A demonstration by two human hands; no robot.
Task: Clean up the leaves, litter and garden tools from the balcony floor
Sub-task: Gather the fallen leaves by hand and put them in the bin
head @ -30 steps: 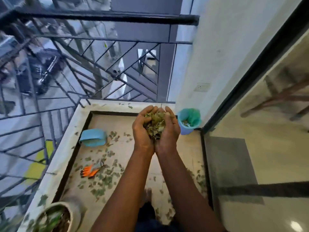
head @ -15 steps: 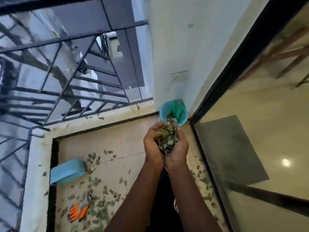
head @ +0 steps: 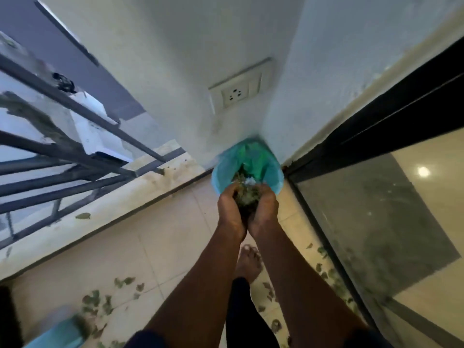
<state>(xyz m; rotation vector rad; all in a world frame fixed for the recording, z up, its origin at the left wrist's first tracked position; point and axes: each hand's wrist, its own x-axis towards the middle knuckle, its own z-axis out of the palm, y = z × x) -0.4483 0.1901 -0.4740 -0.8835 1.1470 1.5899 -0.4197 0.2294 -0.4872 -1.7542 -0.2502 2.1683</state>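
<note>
Balcony floor (head: 155,247) corner: lined bin (head: 266,169) lies at twelve o'clock, just beyond left hand (head: 232,212) and right hand (head: 263,212), equally near, cupped together around a leaf clump (head: 247,197).

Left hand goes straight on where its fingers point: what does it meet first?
Likely the lined bin in the corner; the left hand, cupping leaves, points at its near rim. Depth unclear.
</note>
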